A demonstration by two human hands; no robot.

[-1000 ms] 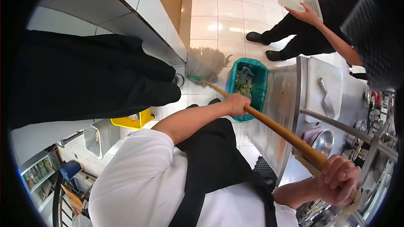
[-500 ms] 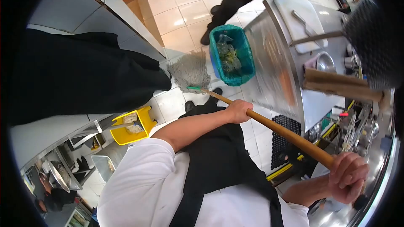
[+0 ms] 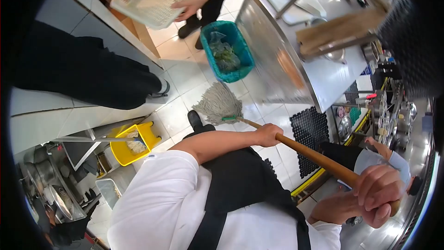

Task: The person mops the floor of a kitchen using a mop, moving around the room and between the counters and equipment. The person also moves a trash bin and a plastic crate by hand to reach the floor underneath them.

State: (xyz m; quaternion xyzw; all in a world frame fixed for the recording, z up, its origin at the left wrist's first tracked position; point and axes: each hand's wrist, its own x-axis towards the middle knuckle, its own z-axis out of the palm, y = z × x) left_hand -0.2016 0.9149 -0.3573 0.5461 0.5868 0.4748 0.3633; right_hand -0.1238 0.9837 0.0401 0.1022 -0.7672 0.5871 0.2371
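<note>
Both my hands hold the wooden handle of a mop (image 3: 218, 105). My left hand (image 3: 268, 135) is wrapped round the handle partway down. Up at the handle's top end, my right hand (image 3: 379, 193) is closed in a fist, with the tip poking out below it. The grey string head lies spread on the tiled floor near my shoe (image 3: 195, 120). A green clamp joins it to the handle. Just beyond the mop head stands a teal-lined bin (image 3: 249, 58) with plastic bags and green scraps inside.
A yellow mop bucket (image 3: 149, 135) stands at left. At the top a person holds a white perforated basket (image 3: 157, 0). Someone in dark trousers (image 3: 92, 69) is on the left; another person (image 3: 384, 157) is on the right. A steel table (image 3: 333, 83) and black mat (image 3: 309, 139) lie right.
The mop head has moved from beside the bin to nearer my feet, both hands still on the handle. The person with the basket has moved left in view. Another person now shows at right.
</note>
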